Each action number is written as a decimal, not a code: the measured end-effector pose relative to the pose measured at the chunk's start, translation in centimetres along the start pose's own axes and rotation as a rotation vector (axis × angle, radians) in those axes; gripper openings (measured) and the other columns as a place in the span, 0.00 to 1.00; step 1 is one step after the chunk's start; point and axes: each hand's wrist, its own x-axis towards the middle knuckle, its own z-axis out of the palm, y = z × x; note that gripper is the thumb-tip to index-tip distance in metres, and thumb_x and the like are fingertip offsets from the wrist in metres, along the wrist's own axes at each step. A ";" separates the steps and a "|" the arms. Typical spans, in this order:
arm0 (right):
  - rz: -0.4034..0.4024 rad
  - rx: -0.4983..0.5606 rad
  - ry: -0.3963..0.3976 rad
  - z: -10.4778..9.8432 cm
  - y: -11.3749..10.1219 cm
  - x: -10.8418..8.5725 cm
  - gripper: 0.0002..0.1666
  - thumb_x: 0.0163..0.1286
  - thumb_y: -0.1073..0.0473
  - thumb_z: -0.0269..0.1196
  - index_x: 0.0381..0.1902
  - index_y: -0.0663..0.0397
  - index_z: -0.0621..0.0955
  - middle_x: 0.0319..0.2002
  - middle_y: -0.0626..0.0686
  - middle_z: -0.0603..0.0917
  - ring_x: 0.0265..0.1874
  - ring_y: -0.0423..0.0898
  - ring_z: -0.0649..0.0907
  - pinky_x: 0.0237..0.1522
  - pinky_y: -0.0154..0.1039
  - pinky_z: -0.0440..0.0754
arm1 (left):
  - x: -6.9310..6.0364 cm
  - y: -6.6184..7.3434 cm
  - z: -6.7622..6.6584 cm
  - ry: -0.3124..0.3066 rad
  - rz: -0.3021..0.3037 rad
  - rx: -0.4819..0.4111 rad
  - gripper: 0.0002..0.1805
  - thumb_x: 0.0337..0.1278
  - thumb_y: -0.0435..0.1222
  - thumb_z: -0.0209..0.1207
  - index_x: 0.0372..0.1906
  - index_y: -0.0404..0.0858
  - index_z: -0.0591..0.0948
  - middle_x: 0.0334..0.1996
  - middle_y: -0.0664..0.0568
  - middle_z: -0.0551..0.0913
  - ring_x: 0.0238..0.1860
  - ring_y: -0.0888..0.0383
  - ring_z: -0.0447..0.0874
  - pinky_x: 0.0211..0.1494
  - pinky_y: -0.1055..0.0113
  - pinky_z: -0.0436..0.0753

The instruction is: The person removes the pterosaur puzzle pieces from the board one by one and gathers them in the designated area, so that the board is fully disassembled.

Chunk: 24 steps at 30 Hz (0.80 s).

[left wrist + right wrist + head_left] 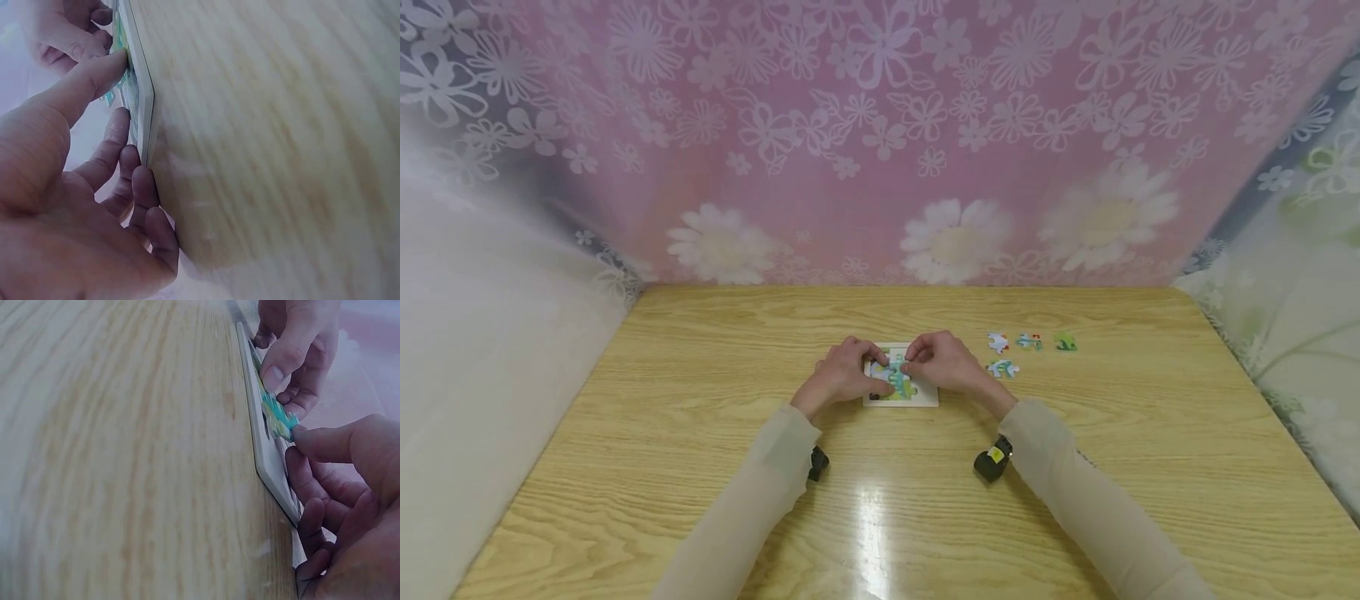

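A small white-framed puzzle board (928, 398) lies on the table with colourful pieces in its left part. My left hand (844, 372) rests at its left side, thumb on the pieces and fingertips along the frame; the left wrist view shows this left hand (75, 169) with its fingers spread and slightly bent. My right hand (951, 363) is over the board's right side. In the right wrist view, the right hand (356, 487) pinches the edge of a teal and green puzzle piece (281, 419), which tilts up from the board; its far end is near the left thumb.
Several loose puzzle pieces lie right of the board, among them a white and red one (997, 342), a green one (1066, 342) and a teal one (1003, 368). The wooden table (700, 500) meets a pink flowered cloth (850, 208) at its back edge.
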 end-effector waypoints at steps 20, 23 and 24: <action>-0.027 0.191 -0.003 -1.4 0.8 -0.9 0.11 0.71 0.53 0.67 0.44 0.53 0.82 0.42 0.53 0.86 0.42 0.49 0.84 0.44 0.40 0.78 | 0.0 -0.4 0.2 0.018 0.024 -0.013 0.18 0.56 0.50 0.73 0.49 0.52 0.83 0.59 0.50 0.75 0.62 0.44 0.70 0.67 0.41 0.67; -0.044 0.193 0.014 -2.1 1.2 -1.4 0.13 0.72 0.51 0.67 0.45 0.53 0.82 0.43 0.53 0.86 0.43 0.50 0.84 0.44 0.41 0.77 | -0.1 -0.7 0.3 0.033 0.063 0.004 0.17 0.57 0.51 0.72 0.49 0.52 0.83 0.58 0.50 0.75 0.60 0.44 0.71 0.65 0.42 0.69; -0.048 0.194 0.020 -2.3 1.4 -1.6 0.13 0.72 0.50 0.67 0.46 0.52 0.82 0.43 0.53 0.87 0.43 0.50 0.84 0.43 0.42 0.77 | -0.1 -0.8 0.3 0.034 0.077 0.004 0.17 0.57 0.51 0.72 0.49 0.52 0.83 0.58 0.50 0.75 0.60 0.44 0.72 0.64 0.42 0.69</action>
